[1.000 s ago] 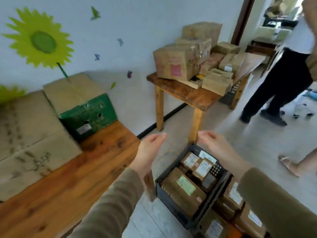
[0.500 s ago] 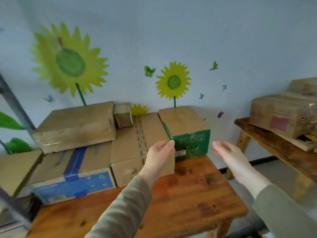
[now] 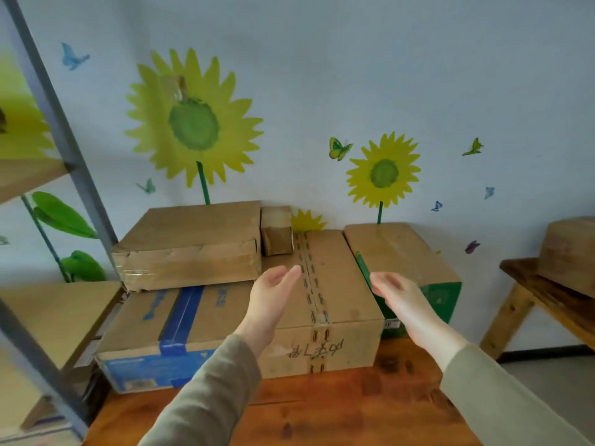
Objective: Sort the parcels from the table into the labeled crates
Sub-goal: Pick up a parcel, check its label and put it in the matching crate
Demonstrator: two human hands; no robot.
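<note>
Five cardboard parcels are bunched at the back of the wooden table (image 3: 338,410), against the wall.

- Centre: taped box (image 3: 341,300) with a printed tape seam along the top and handwriting on the front face.
- Left, touching it: blue-taped box (image 3: 145,346) with a blue front panel.
- On top of that one: flat long box (image 3: 190,246), front edge dented and taped.
- Small box (image 3: 277,233) just right of the flat long box, at the back. Can't tell which parcel it stands on.
- Right of the taped box, side by side: green-sided box (image 3: 405,259), plain brown top, white label at the lower front corner.

Hands:

- Left hand (image 3: 270,294) is spread loose with the fingers straight and the palm turned inward. It's over the left half of the taped box top and holds nothing.
- Right hand (image 3: 399,294) is the same: open, palm inward, a bit blurred, over the gap between the taped box and the green-sided box.
- The palms face each other, well apart, and bracket the taped box.
- Can't tell whether either hand touches the cardboard.
- Both arms are in olive sleeves.

Surroundings:

- Grey metal rack (image 3: 64,140) on the left, with wooden shelves.
- Second wooden table (image 3: 541,294) at the right edge, with a brown box (image 3: 570,252) on it.
- Wall has sunflower decals (image 3: 193,120) and small butterfly stickers (image 3: 339,149).
</note>
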